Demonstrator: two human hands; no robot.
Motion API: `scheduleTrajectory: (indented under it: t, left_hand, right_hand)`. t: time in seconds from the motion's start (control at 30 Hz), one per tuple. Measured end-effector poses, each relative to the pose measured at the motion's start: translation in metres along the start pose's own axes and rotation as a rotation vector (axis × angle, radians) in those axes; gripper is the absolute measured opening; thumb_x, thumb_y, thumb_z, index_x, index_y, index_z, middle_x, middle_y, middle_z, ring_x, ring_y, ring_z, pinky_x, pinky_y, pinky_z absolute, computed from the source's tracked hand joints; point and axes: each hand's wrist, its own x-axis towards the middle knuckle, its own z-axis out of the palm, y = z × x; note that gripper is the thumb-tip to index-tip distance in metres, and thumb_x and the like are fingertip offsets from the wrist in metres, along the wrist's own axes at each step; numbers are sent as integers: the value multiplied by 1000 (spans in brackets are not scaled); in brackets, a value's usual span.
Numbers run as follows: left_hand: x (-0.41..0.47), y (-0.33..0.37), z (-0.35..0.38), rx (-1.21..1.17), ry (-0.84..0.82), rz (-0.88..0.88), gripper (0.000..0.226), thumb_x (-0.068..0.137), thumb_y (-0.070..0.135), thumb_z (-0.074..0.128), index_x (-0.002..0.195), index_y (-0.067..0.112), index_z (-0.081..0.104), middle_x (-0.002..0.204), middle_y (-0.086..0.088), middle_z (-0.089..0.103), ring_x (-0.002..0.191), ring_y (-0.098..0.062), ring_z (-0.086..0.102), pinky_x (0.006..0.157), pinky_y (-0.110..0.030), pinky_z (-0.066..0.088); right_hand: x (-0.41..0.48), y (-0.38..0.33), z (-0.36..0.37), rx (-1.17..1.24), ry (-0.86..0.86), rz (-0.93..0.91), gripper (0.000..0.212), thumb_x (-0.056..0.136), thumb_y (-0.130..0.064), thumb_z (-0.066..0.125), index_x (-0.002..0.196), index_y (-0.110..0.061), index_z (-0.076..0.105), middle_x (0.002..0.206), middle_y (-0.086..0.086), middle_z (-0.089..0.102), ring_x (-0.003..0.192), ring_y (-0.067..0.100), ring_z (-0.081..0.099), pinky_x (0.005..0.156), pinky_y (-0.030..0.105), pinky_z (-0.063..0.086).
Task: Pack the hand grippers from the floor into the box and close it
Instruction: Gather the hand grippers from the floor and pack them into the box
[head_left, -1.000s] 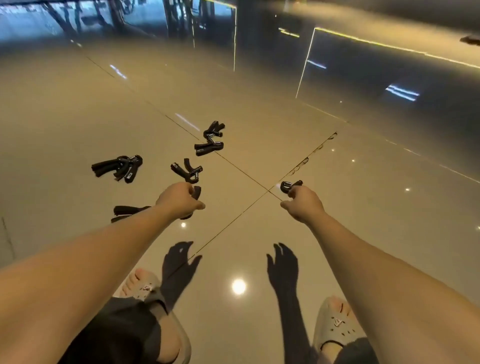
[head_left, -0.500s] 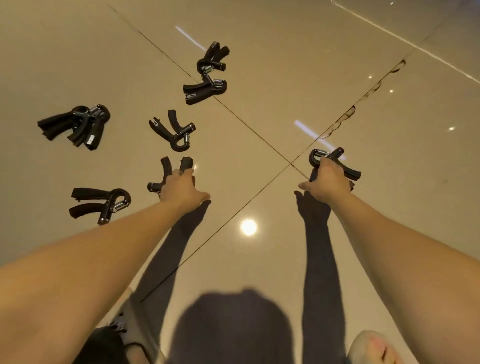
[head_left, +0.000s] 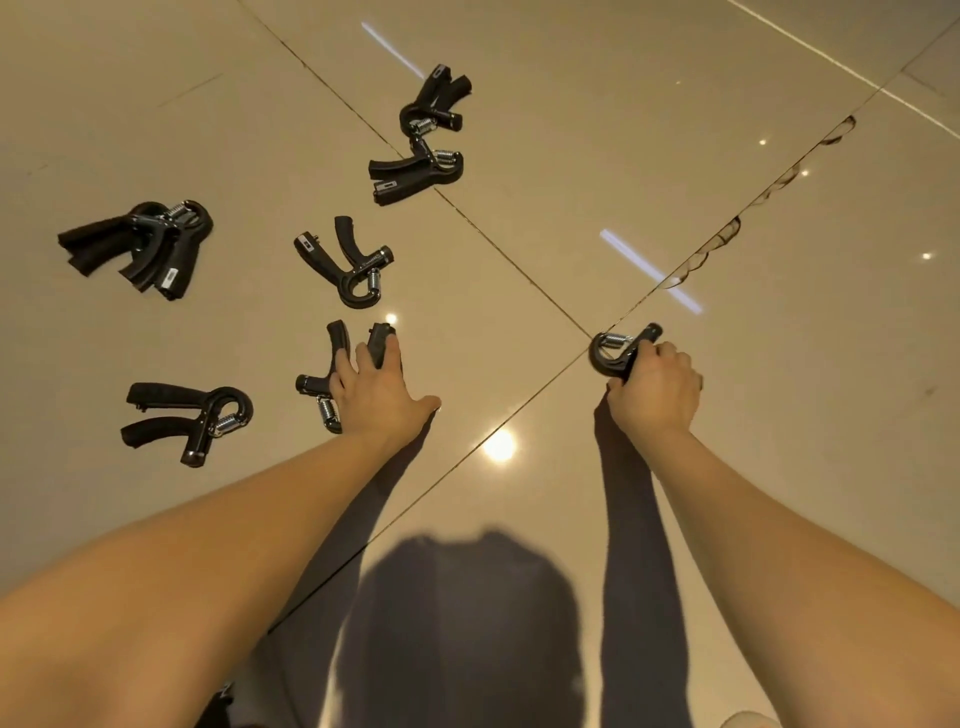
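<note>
Lying under left hand (head_left: 376, 395), one gripper (head_left: 313, 384); second gripper (head_left: 613, 359) in right hand (head_left: 655, 387).

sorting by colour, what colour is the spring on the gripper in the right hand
The metal coil spring is silver, the plastic hand gripper black; head view.

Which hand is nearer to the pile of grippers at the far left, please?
Left. The left hand sits below and right of the pile; the right hand is much farther to its right.
</note>
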Motion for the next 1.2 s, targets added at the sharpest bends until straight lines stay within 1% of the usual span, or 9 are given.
scheduleTrajectory:
  t: [0.1,0.23,0.37,0.5,0.73,1.0,1.07,1.13,1.2]
  left_hand:
    - [-16,7,9,27,11,107,97,83,66,60,159,24,17,160,-18,26,149,-42,10,120,-55,14]
    - [-36,9,17,-66,97,256,85,86,52,65,155,20,28,153,-13,39,143,-35,29,117,-51,25]
    - [-25,-6,16,-106,130,176,98,79,54,75,153,10,29,151,-14,41,139,-32,38,118,-47,28]
    - [-22,-15,16,-35,101,150,83,78,55,76,141,10,45,125,-12,60,117,-32,54,107,-45,38]
    - [-53,-5,24,-20,54,133,62,72,61,76,109,15,59,99,-8,58,99,-29,57,94,-41,37]
    - [-90,20,-6,-252,70,225,53,70,62,76,101,23,59,94,0,53,94,-24,55,93,-39,38]
    - [-107,28,-18,-344,81,237,55,70,62,77,105,22,62,97,-2,55,97,-25,56,96,-39,38]
    - [-122,36,-28,-432,58,221,70,72,60,79,127,19,61,107,-5,57,106,-26,56,102,-40,39]
    - [-144,40,-38,-516,60,199,88,73,60,80,144,18,50,119,-5,57,118,-26,53,109,-45,39]
  right_hand:
    - [-20,-11,9,88,17,-83,35,87,-23,72,116,-6,62,114,14,61,108,34,52,86,44,42]
    - [-39,-14,13,169,-1,-128,42,86,-29,75,120,-8,61,113,11,62,107,31,53,85,42,43]
    - [-55,-5,17,171,-31,-85,46,83,-35,78,118,-9,61,114,10,61,112,30,53,90,41,45]
    - [-76,-1,23,91,-52,-71,48,84,-42,75,118,-12,59,116,8,58,112,29,52,87,41,44]
    - [-103,4,21,75,-107,-44,50,83,-46,76,117,-13,59,116,7,56,111,26,53,86,40,47]
    - [-133,18,-4,256,-99,8,45,84,-38,77,117,-13,59,114,5,53,101,26,58,80,38,51]
    - [-148,18,-14,287,-65,-3,44,84,-38,77,116,-14,60,112,3,52,100,25,58,79,37,50]
    - [-158,19,-22,311,-34,-9,44,84,-40,77,115,-14,60,110,2,52,98,24,57,77,36,50]
    - [-173,21,-37,372,1,-17,46,84,-41,76,117,-13,61,109,1,52,96,22,56,75,33,46]
